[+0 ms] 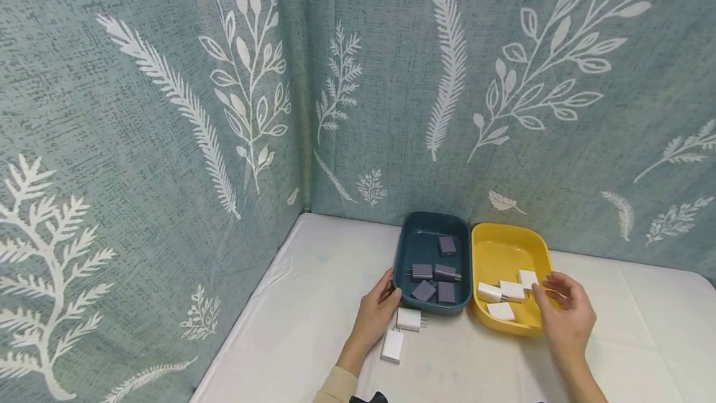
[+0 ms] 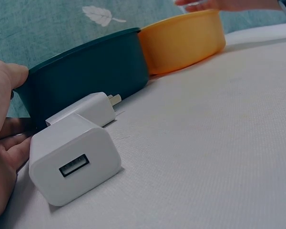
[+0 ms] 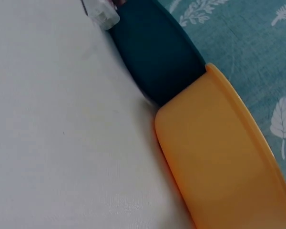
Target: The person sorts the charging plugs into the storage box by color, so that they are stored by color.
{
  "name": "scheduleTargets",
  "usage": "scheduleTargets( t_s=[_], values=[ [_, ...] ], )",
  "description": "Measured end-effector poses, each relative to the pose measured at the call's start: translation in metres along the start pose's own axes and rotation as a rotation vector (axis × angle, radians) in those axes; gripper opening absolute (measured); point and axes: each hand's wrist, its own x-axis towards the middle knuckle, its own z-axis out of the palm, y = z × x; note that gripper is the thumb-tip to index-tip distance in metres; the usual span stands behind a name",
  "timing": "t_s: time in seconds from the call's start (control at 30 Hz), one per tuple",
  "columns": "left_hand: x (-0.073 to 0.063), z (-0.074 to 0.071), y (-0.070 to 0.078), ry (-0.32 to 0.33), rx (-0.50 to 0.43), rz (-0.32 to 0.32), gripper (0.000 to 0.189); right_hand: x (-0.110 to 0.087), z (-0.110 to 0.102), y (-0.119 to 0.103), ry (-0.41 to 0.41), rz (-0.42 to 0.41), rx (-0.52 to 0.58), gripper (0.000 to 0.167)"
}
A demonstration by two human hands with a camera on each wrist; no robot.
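My left hand [image 1: 376, 308] grips the near left corner of a dark blue bin [image 1: 404, 247], thumb at the rim and fingers against the outer wall. Several dark purple chargers [image 1: 445, 291] lie inside that bin. On the right, my right hand [image 1: 570, 313] reaches over the rim of a yellow bin [image 1: 503, 241], pinching a white charger [image 1: 527, 278] between thumb and fingers. Below it in the yellow bin lie three other white chargers [image 1: 511, 291]. Only a sliver of that hand shows in the right wrist view.
Two white USB chargers [image 1: 393, 346] [image 2: 76, 162] lie on the white tablecloth [image 1: 447, 359] in front of the blue bin, close to the left hand. Both bins stand side by side against a green leaf-patterned curtain [image 1: 386, 111].
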Motion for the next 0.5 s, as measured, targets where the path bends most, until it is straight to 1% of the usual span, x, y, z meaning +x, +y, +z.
scheduleTargets(
  t_s=[0.13,0.27,0.37,0.47,0.5],
  values=[
    [0.0,0.0,0.0,-0.001,-0.002,0.001,0.055,-0.004,0.002,-0.003,-0.019,-0.007,0.042,0.038],
    [0.001,0.0,-0.001,0.004,-0.005,0.023,0.054,-0.008,0.005,-0.006,-0.058,-0.03,0.077,0.038],
    [0.001,0.0,0.0,0.011,-0.003,0.034,0.054,-0.011,0.007,-0.008,-0.082,-0.036,0.073,0.038],
    [-0.004,-0.002,0.015,0.004,-0.001,0.024,0.053,-0.015,0.01,-0.01,-0.104,-0.043,0.064,0.04],
    [-0.004,-0.002,0.015,0.004,0.0,0.019,0.053,-0.016,0.011,-0.011,-0.109,-0.047,0.067,0.041]
  ],
)
